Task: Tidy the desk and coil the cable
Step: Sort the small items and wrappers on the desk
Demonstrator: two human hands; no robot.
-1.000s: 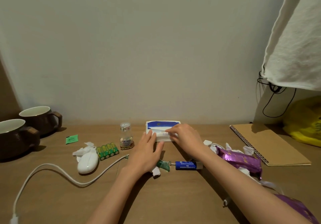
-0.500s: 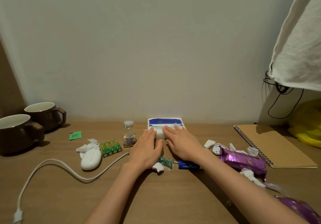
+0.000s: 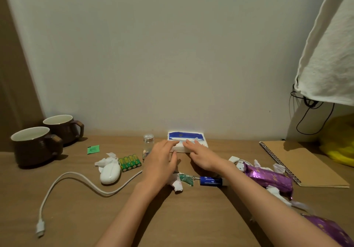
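Observation:
A white and blue tissue pack lies against the wall at the back of the wooden desk. My left hand and my right hand lie flat with straight fingers, their fingertips touching the pack's near top edge. A white cable snakes across the left of the desk, its plug near the front edge, its other end hidden under my left arm. Crumpled tissue scraps lie under my left wrist.
Two brown mugs stand at the far left. A green packet, white mouse, green batteries, small glass bottle, blue tube, purple wrappers and a spiral notebook are scattered around. A white cloth hangs at right.
My right hand stopped pinching at the pack's top and flattened out. Both hands now lie side by side with fingertips on the pack, which sits a little closer to the wall.

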